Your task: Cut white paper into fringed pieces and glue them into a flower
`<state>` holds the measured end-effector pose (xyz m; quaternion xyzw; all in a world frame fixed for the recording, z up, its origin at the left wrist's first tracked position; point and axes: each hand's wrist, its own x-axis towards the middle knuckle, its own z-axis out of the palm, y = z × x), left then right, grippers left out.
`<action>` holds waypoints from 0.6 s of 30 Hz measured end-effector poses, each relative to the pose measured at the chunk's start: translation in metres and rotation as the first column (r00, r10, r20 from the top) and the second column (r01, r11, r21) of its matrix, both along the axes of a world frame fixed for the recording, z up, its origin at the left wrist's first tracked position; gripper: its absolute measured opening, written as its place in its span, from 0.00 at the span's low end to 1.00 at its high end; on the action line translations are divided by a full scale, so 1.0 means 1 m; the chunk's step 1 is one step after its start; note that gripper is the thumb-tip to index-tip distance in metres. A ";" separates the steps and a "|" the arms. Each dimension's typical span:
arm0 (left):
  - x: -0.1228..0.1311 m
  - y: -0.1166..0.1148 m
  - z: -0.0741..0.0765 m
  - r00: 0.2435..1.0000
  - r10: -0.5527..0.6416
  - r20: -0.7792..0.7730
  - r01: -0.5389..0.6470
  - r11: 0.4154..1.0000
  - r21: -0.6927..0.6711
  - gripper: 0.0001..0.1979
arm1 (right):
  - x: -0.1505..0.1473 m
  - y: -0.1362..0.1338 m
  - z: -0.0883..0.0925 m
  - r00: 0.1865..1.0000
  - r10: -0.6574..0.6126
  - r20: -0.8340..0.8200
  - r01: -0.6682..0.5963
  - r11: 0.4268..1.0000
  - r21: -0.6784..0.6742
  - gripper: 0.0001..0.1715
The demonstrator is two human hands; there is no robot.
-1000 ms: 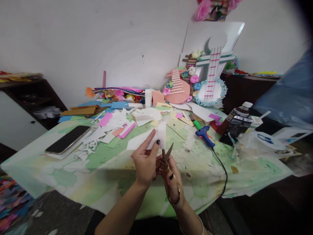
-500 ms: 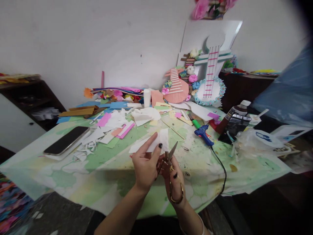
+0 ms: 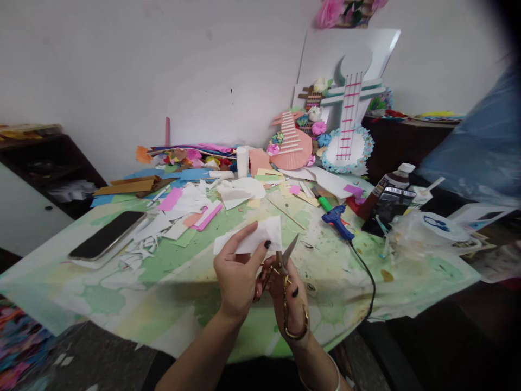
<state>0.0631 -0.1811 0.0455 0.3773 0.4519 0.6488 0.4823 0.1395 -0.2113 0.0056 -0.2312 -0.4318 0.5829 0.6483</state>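
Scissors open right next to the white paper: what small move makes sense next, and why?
Probably feed the white paper between the blades and close them. The left hand pinches the paper up off the table. The right hand holds the scissors with the blades apart, by the paper's lower right corner.

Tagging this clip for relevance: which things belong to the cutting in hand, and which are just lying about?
In hand: white paper, pinched by the left hand; scissors, blades open, in the right hand.
Lying about: phone, blue glue gun, paper scraps, brown bottle, paper guitars.
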 end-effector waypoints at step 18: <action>0.003 -0.001 -0.004 0.989 0.128 0.076 -0.134 0.988 0.081 0.27 | 0.000 -0.006 -0.003 0.995 0.029 -0.099 -0.030 1.000 -0.009 0.33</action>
